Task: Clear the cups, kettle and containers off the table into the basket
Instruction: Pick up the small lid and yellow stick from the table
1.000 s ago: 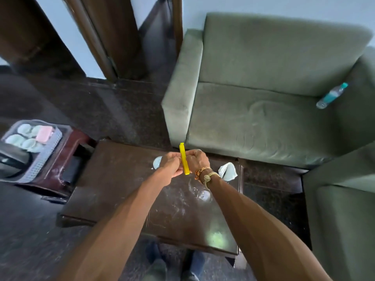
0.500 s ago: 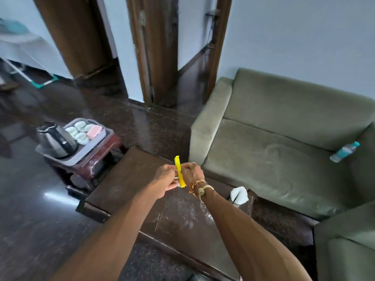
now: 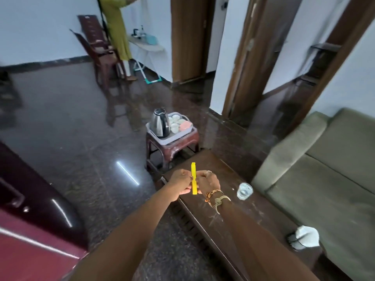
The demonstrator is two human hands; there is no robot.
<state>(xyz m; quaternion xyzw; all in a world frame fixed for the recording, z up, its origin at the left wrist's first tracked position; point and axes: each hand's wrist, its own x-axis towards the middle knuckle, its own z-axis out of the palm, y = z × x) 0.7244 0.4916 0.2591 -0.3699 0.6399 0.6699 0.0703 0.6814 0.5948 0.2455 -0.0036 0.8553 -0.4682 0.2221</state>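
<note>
Hands meet in front of me above the near-left edge of the dark tabletop. I read the left hand and the right hand as both clenched on 1 yellow strip, which stands upright between them; its top end rises clear above the knuckles. The right wrist carries 2 bracelets.

Task items, status:
- basket: sits on a small red stool on the floor, just beyond the far-left corner of the tabletop.
- kettle: upright inside the basket, at its left end.
- cups: white, grouped inside the basket to the right of the kettle.
- pink container: lies in the basket beside the cups.

Items on the tabletop:
- clear glass: near the sofa-side edge, right of the right hand, apart from it.
- white crumpled object: at the near-right end; I cannot tell what it is.

Green sofa runs along the right side of the tabletop
</note>
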